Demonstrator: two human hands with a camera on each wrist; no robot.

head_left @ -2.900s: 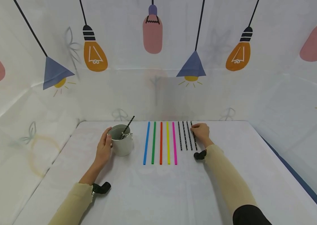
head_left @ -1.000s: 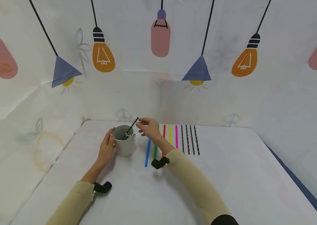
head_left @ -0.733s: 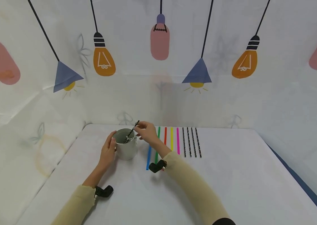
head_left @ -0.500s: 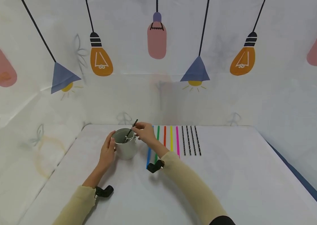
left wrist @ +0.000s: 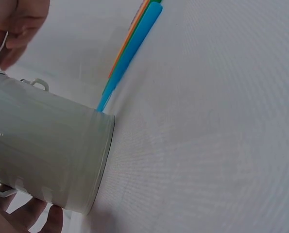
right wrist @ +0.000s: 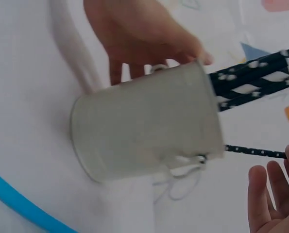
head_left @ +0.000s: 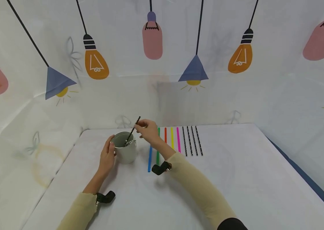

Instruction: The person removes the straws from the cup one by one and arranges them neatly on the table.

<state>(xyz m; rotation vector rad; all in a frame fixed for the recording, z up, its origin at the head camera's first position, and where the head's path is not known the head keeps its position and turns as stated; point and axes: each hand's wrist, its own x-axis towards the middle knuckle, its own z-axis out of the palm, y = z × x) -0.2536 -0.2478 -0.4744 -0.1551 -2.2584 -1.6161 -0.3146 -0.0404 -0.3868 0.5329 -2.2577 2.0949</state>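
Observation:
My left hand (head_left: 106,156) holds the side of a pale grey-green metal bucket (head_left: 125,155), thumb near the rim. My right hand (head_left: 149,131) pinches a black straw with white dots (right wrist: 255,151) above the mouth, its lower end inside the bucket. Beside it, thicker-looking dotted black straws (right wrist: 251,83) stick out in the right wrist view. To the bucket's right, a row of straws lies on the table: blue (head_left: 150,159), green (head_left: 158,156), red (head_left: 165,134), yellow (head_left: 172,137), pink (head_left: 178,140), then several dotted black straws (head_left: 198,140). My right forearm partly hides the coloured ones.
A white table (head_left: 236,179) carries everything, its back edge close to a white wall cloth (head_left: 127,99) printed with lamps and bulbs. The bucket has small side handles (right wrist: 185,167). A black wrist device (head_left: 162,167) hangs under my right wrist.
My right hand has left the last black straw in the row and moved left to the bucket, where it now pinches a straw and has raised it slightly. The left hand keeps its hold.

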